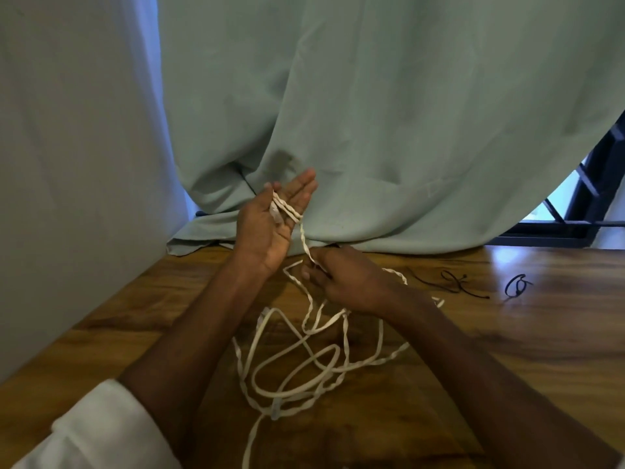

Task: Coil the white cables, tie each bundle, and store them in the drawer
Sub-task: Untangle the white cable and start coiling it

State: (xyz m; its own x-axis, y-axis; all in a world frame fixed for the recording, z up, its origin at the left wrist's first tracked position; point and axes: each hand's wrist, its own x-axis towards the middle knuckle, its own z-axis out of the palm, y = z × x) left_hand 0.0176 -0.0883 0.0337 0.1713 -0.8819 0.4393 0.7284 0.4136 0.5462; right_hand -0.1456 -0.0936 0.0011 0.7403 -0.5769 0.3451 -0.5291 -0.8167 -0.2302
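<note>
Left hand (270, 221) is raised palm-up over the back of the tabletop (507, 333), fingers straight, with a few turns of the white cable (306, 363) lying across the palm. Can't really tell whether the thumb is pinning those turns, since it's blurry right there. Right hand (341, 279) sits at about 4 o'clock from the left one, grip pinched on the strand that runs down from the left palm; its fingertips are curled under, so the exact contact is hidden.

The rest of the cable is a loose tangle on the wood at 6 o'clock from the hands, and one end runs off the bottom edge of the frame (a connector is somewhere in the mess, hard to make out). At 3 o'clock from the right hand lie two black ties (455, 282), small and thin. A white sleeve (101, 431) is cut off at the lower left. A green curtain (372, 113) hangs behind, and a dark window grille (595, 184) shows past its right edge.
</note>
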